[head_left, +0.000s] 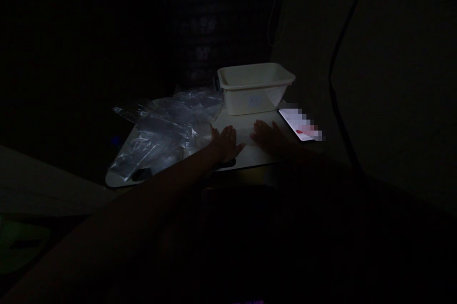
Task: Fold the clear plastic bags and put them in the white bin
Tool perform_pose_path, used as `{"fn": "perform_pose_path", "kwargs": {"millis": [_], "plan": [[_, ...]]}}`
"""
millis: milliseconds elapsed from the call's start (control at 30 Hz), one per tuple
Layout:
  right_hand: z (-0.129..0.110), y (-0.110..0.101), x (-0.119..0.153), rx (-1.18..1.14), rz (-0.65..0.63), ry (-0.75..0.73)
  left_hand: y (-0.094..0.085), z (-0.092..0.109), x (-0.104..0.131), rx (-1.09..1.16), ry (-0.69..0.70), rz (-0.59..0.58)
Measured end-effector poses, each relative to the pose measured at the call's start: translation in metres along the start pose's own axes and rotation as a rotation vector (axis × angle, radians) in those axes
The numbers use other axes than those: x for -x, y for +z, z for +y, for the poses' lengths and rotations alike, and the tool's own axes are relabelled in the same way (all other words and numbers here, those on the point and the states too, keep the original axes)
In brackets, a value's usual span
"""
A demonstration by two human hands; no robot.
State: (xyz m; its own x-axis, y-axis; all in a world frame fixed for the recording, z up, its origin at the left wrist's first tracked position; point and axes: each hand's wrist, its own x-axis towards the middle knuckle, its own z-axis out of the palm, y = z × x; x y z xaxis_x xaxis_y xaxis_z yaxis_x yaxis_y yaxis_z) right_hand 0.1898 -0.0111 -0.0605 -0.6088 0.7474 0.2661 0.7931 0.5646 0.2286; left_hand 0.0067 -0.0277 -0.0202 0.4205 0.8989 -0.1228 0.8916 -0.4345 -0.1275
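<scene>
In dim light, my left hand (224, 143) lies with fingers stretched out at the front of a small white table (246, 157), beside a heap of clear plastic bags (167, 123). My right hand (266, 133) rests with its fingers extended a little to the right, near a lit phone (298, 124). Between the two hands there seems to be a faint clear sheet on the tabletop, too dark to make out well. Behind them stands a white plastic tub (255, 89) with a small label on its front.
A dark cable (333, 89) runs down the wall on the right. A dark oval slot (142, 174) shows at the table's front left. Something green (23, 244) sits low at the left. Dark, ridged material (203, 23) rises behind the table.
</scene>
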Motion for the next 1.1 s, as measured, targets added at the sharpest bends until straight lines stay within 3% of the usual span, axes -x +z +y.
{"fn": "perform_pose_path", "kwargs": {"millis": [100, 267, 667, 933, 1100], "plan": [[0.008, 0.003, 0.004, 0.02, -0.006, 0.019, 0.0, 0.0, 0.0, -0.008, -0.006, 0.003], [0.013, 0.002, 0.002, -0.076, 0.007, 0.18, 0.002, -0.002, -0.002, 0.001, 0.002, -0.011], [0.025, -0.007, -0.004, -0.092, 0.036, 0.209, 0.003, -0.003, -0.002, 0.008, 0.014, -0.004], [0.012, -0.024, -0.042, -0.121, -0.161, 0.323, 0.004, -0.004, 0.0, 0.021, 0.022, 0.01], [0.006, -0.032, -0.053, -0.114, -0.262, 0.429, -0.001, -0.006, 0.002, 0.014, 0.04, -0.003]]}}
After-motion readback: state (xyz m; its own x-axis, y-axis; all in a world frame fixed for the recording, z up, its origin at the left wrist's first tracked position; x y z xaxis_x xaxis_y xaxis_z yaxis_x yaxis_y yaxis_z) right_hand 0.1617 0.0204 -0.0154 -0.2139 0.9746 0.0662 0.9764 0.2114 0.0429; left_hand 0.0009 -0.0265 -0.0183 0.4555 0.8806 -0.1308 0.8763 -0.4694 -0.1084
